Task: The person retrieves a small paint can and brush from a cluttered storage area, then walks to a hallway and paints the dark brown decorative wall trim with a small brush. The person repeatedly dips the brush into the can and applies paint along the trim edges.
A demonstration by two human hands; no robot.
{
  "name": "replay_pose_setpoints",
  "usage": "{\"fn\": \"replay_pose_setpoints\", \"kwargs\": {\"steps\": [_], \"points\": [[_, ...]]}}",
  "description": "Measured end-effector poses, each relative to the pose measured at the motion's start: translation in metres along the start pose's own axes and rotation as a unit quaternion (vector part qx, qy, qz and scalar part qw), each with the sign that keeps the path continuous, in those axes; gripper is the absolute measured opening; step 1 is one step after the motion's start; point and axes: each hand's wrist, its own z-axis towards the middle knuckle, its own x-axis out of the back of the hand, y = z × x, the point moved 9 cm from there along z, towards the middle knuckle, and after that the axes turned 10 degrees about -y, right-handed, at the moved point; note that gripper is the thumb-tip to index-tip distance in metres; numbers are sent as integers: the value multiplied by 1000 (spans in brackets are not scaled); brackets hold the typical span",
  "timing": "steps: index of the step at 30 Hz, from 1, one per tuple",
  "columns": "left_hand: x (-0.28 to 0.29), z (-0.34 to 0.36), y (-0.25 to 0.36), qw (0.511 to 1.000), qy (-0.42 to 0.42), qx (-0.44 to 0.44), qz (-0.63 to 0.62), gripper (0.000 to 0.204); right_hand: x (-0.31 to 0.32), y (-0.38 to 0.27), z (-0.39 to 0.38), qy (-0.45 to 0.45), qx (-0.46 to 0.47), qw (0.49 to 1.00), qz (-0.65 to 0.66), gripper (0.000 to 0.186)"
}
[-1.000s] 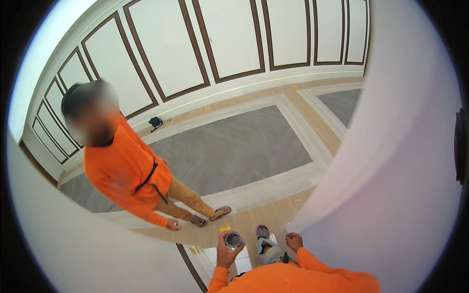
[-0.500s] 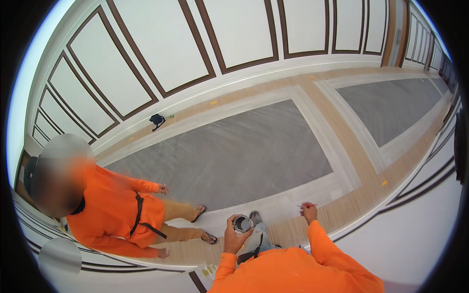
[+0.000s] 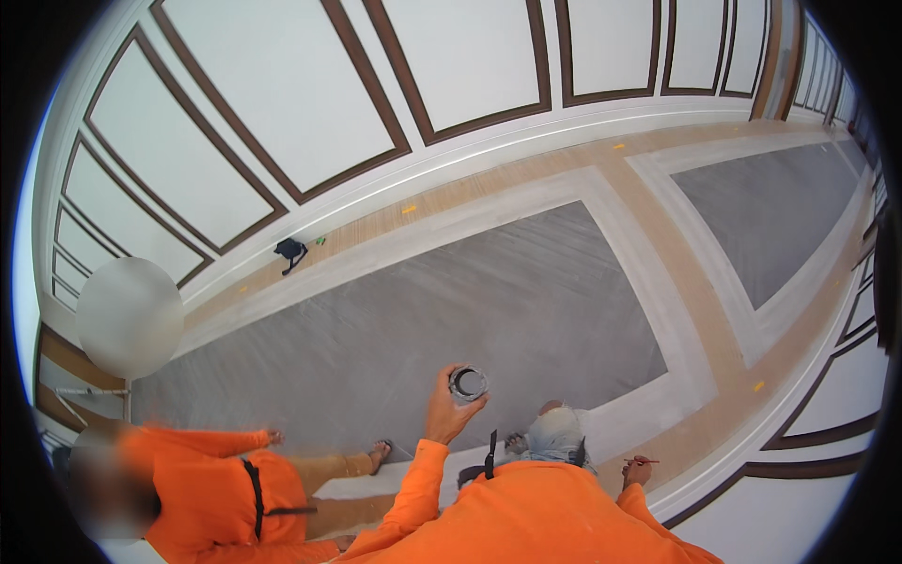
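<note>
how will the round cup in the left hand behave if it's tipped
The cup may spill: its top is open, with something grey apparently inside. Being round, it could roll on its side. It's probably light, since the left hand alone holds it.

A long panelled hall or wide corridor, and it is looking like an indoor work site.

Brown mouldings are framing white panels along the wall before me, while a white skirting is running beneath. Grey floor sections are lying inside pale bands, with wood-look strips passing between; yellow pieces are dotting those strips. Two people are wearing matching orange tops, and one person's left hand is holding a grey-rimmed round container.
</note>
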Motion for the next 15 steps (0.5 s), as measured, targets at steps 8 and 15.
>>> {"fn": "replay_pose_setpoints", "kwargs": {"steps": [8,15], "points": [[1,167,-2,998,-65,-22,-1,68,-138,-59,50,27,-40,997,-66,7],[-1,279,-20,991,39,32,-123,68,-281,-257,263,126,208,918,-313,22]]}}
